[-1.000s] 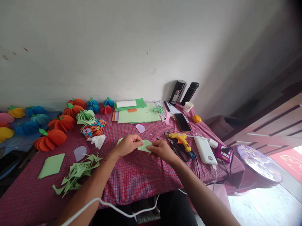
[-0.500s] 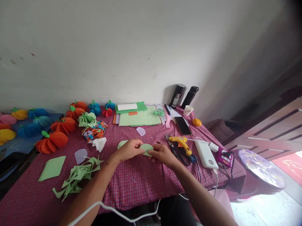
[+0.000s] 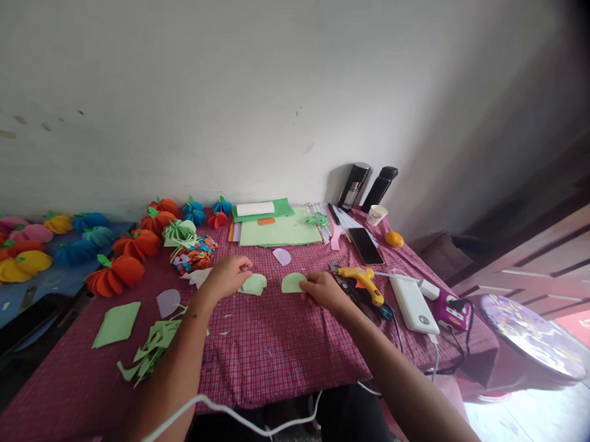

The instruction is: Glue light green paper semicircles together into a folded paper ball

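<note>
My right hand point(image 3: 321, 290) pinches a pale green rounded paper piece point(image 3: 292, 283) by its right edge, just over the cloth. To its left, more pale green rounded paper cutouts point(image 3: 256, 284) lie overlapping on the table. My left hand point(image 3: 229, 275) is at their left edge, its fingers bent and apart, with nothing visible in them; whether it touches the cutouts I cannot tell. Beyond both hands lies a single lilac rounded cutout point(image 3: 282, 256). Green paper scraps point(image 3: 155, 345) are heaped by my left forearm, which hides part of them.
Folded paper pumpkins point(image 3: 119, 275) fill the left side. A green paper stack point(image 3: 117, 325) lies nearby. Coloured sheets point(image 3: 279, 232) lie at the back. On the right are a yellow glue gun point(image 3: 363, 279), scissors point(image 3: 357, 302), a phone point(image 3: 366, 245), a power bank point(image 3: 413, 304) and cables.
My left hand has let go of the green paper piece and moved left to the other cutouts. My right hand keeps the piece. The view has shifted slightly.
</note>
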Demonstrator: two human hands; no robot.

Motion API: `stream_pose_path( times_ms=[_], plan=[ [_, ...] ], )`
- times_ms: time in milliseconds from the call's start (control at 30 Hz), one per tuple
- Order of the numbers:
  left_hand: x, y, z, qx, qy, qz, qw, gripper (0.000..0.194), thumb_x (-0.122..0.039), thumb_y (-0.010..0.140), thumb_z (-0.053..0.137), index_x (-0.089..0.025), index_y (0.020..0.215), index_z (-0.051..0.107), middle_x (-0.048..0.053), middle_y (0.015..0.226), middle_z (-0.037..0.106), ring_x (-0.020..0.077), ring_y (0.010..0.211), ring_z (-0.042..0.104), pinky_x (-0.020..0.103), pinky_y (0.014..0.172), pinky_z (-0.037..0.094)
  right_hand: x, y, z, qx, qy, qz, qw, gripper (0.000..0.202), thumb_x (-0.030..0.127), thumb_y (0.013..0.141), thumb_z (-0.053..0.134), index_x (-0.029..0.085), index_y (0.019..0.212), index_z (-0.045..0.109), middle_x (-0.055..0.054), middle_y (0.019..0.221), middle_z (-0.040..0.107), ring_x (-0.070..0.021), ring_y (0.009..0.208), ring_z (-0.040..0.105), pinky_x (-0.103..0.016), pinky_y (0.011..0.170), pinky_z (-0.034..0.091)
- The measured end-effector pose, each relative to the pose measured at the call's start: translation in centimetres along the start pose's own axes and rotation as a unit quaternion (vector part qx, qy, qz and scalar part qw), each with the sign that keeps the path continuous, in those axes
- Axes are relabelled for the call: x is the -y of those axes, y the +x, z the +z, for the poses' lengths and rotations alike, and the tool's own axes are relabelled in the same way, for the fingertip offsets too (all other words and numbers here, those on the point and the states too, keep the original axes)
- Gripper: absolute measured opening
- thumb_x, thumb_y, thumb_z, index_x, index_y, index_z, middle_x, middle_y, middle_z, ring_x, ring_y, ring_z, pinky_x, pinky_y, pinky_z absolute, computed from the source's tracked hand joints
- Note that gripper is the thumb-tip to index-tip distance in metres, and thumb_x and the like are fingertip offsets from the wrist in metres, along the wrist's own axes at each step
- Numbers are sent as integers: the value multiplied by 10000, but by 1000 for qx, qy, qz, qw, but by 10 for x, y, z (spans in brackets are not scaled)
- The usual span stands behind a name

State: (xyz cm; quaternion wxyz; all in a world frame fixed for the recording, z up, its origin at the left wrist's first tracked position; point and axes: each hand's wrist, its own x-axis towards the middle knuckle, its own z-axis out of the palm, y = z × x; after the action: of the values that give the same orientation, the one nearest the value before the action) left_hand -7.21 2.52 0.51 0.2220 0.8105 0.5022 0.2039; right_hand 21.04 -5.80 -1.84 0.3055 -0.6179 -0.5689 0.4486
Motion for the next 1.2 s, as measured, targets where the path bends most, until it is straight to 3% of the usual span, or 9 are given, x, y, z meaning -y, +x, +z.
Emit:
stream_pose_path(
  times_ms=[100, 200, 267, 433, 533, 667, 767, 1033, 1200],
  plan=[
    [2, -3, 4, 57, 53, 25, 997, 263, -294, 815, 632, -202, 1037, 739, 83, 1082, 725, 231, 973, 665, 302, 820, 483, 7, 5, 0, 0, -43, -3, 999, 176, 272, 864, 573, 176, 734, 641, -14, 604, 670, -117, 480, 547, -210, 481, 364],
    [2, -5, 8, 97, 85, 29, 991, 335, -282, 779, 656, -216, 1098, 733, 84, 1141, 696, 235, 1019, 658, 302, 885, 482, 13, -3, 1, -119, -203, -41, 971, 171, 311, 864, 623, 161, 863, 705, -78, 733, 729, -178, 652, 647, -248, 602, 401],
    [4, -6, 10, 112, 111, 30, 987, 396, -259, 745, 673, -210, 1135, 725, 93, 1188, 669, 240, 1041, 654, 304, 920, 477, 16, -13, 2, -162, -279, -75, 944, 224, 345, 899, 604, 166, 955, 727, -95, 817, 752, -202, 746, 679, -264, 664, 407],
    [7, -5, 14, 123, 154, 42, 980, 402, -200, 759, 617, -217, 1146, 724, 92, 1202, 647, 233, 1044, 655, 300, 914, 475, 10, -47, 6, -95, -248, -100, 959, 239, 358, 944, 553, 202, 937, 734, -37, 768, 734, -175, 685, 662, -250, 623, 384],
    [4, -6, 15, 123, 167, 42, 977, 376, -191, 783, 581, -219, 1128, 729, 90, 1179, 645, 227, 1021, 658, 300, 894, 474, 3, -65, 8, -95, -223, -99, 965, 232, 343, 951, 540, 205, 939, 726, -20, 741, 716, -173, 668, 652, -248, 620, 392],
    [-4, -9, 13, 122, 177, 46, 976, 356, -294, 791, 622, -237, 1128, 722, 82, 1142, 631, 228, 976, 652, 306, 856, 470, -4, -76, 9, -97, -216, -126, 963, 211, 300, 960, 535, 199, 919, 716, -25, 780, 715, -172, 703, 652, -251, 655, 419],
    [-9, -10, 12, 124, 173, 39, 976, 341, -337, 778, 653, -244, 1099, 724, 75, 1129, 623, 221, 965, 645, 296, 832, 461, -5, -72, 13, -94, -231, -152, 957, 185, 253, 958, 548, 195, 905, 715, -37, 842, 719, -179, 782, 662, -258, 723, 445],
    [-10, -12, 11, 103, 170, 64, 978, 229, -245, 803, 587, -243, 965, 748, 77, 1047, 647, 224, 876, 649, 309, 752, 438, 4, -41, 33, -134, -274, -243, 921, 159, 142, 893, 627, 158, 1028, 711, -107, 1039, 703, -229, 987, 644, -330, 917, 479],
    [-15, -10, 5, 68, 163, 54, 983, 237, -239, 869, 518, -220, 826, 750, 84, 919, 694, 224, 819, 650, 312, 722, 424, -3, -36, 38, -139, -242, -254, 926, 140, 152, 895, 631, 170, 1012, 705, -116, 1070, 701, -237, 1015, 635, -362, 941, 483]
  ],
)
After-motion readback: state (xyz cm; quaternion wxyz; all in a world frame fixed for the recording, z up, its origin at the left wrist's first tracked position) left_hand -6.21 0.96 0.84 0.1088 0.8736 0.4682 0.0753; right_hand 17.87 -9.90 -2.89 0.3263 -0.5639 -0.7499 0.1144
